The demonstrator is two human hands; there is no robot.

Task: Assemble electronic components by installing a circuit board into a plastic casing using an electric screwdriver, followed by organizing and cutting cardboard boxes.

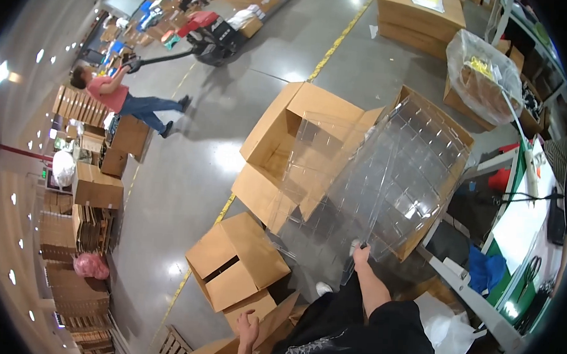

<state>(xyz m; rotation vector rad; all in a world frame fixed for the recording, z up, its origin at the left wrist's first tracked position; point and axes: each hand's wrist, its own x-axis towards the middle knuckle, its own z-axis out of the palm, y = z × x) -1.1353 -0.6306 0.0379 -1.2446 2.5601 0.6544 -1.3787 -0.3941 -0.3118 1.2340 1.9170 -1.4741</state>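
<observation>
My right hand [361,253] is closed on the near edge of a large clear plastic sheet [360,181], which is marked with a grid of small slots or creases. The sheet spreads away from me, overlapping an open cardboard box [263,144] on its left. More clear gridded plastic [419,158] lies over another cardboard carton [466,140] to the right; I cannot tell whether it is one piece with the sheet. My left hand [248,326] is low, its fingers apart and holding nothing, close to brown cardboard flaps [251,303].
A cardboard box [237,258] stands left of my feet. On the right is a green-topped workbench [522,279] with scissors [532,270]. A bag-lined carton [481,78] sits beyond. A person in a pink top [108,94] handles a pallet jack [214,39] at the far left.
</observation>
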